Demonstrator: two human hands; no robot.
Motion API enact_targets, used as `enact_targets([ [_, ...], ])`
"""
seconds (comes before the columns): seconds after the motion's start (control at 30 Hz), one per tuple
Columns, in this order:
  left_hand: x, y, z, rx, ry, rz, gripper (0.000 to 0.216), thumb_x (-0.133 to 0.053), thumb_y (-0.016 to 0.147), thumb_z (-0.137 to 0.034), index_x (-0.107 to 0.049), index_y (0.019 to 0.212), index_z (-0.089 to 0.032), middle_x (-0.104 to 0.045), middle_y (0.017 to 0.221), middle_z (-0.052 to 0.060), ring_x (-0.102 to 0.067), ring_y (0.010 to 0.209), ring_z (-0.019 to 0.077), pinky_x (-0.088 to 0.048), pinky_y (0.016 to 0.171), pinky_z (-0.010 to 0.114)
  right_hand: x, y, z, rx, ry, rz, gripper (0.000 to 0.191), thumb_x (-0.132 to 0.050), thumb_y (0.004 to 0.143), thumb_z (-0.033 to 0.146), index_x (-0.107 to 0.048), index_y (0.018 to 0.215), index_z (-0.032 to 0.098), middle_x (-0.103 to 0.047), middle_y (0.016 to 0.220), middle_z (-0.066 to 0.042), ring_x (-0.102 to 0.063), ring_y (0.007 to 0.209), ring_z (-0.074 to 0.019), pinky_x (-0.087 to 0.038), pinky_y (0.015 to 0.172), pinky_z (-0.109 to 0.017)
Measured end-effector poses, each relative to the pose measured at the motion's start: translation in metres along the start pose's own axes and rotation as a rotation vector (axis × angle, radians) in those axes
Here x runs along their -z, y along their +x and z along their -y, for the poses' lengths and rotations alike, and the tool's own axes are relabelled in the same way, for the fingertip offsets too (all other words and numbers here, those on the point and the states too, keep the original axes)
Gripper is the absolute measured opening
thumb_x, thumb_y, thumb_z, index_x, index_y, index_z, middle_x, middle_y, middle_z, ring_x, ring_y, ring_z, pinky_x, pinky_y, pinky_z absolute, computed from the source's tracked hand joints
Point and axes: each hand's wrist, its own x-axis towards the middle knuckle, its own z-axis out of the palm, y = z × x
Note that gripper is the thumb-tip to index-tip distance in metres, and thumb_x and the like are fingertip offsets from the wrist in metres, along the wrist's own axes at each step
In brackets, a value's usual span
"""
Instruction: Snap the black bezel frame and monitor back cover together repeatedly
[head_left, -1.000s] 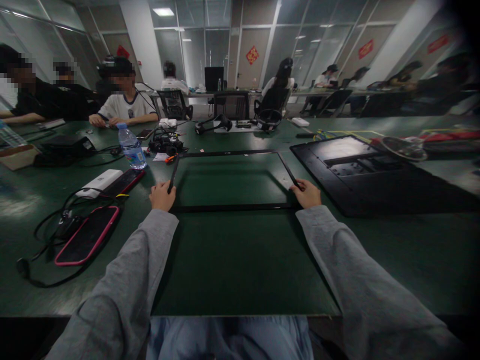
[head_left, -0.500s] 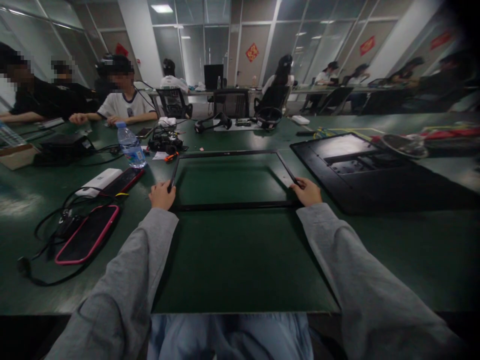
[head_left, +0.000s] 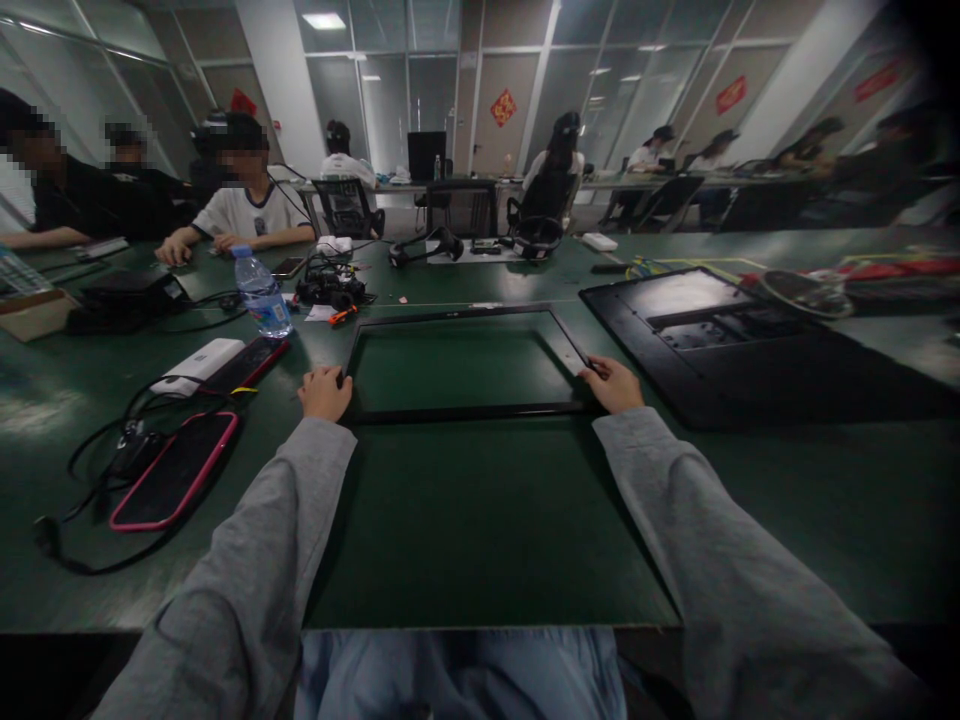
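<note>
A thin black rectangular frame, like a screen bezel (head_left: 480, 410), lies low over the green table in front of me, its middle open so that the tabletop shows through. My left hand (head_left: 325, 393) is closed around its left side near the front corner. On the opposite side, my right hand (head_left: 613, 384) pinches the right bar, thumb inward and fingers curled. Whether the bezel rests fully on the table or is slightly raised I cannot tell. To the right of my right hand lies a large black panel (head_left: 787, 385) with a recessed section.
Left of the bezel stand a water bottle (head_left: 261, 292), a white box (head_left: 199, 366), a pink-edged phone (head_left: 176, 472) and black cables (head_left: 94, 568). Beyond them are a black cable bundle (head_left: 330, 285) and an orange tool (head_left: 343, 316). Several people sit at the tables beyond.
The bezel's far left corner has dipped slightly toward me. Both my hands keep their grip almost in place. Across the table, a co-worker's hand has shifted a little to the right.
</note>
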Motion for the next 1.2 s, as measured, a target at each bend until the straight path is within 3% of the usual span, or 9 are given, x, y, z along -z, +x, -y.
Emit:
enact_targets([
  [0.6, 0.004, -0.005, -0.008, -0.089, -0.056, -0.037, 0.037, -0.053, 0.098, -0.034, -0.071, 0.130, -0.026, -0.064, 0.141, 0.011, -0.051, 0.134, 0.0350, -0.046, 0.109, 0.054, 0.001, 0.002, 0.005, -0.043, 0.017, 0.014, 0.041, -0.069, 0.075, 0.028, -0.076, 0.113, 0.015, -0.078, 0.098, -0.012, -0.075, 0.099, -0.0294, -0.055, 0.100, -0.050],
  [0.93, 0.005, -0.008, -0.012, -0.151, -0.038, -0.020, 0.035, -0.053, 0.099, -0.035, -0.073, 0.126, -0.028, -0.065, 0.140, 0.011, -0.049, 0.136, 0.0355, -0.044, 0.108, 0.057, 0.009, -0.008, 0.022, 0.034, 0.108, -0.025, 0.033, -0.068, 0.076, 0.028, -0.077, 0.107, 0.018, -0.076, 0.082, -0.006, -0.074, 0.083, -0.0244, -0.060, 0.089, -0.045],
  [1.2, 0.007, -0.009, -0.014, -0.191, -0.027, -0.020, 0.033, -0.053, 0.099, -0.035, -0.074, 0.123, -0.028, -0.066, 0.139, 0.010, -0.049, 0.136, 0.0339, -0.043, 0.108, 0.055, 0.013, -0.012, 0.028, -0.013, 0.125, -0.005, 0.034, -0.067, 0.079, 0.027, -0.075, 0.110, 0.018, -0.077, 0.092, -0.010, -0.075, 0.094, -0.0286, -0.059, 0.094, -0.051],
])
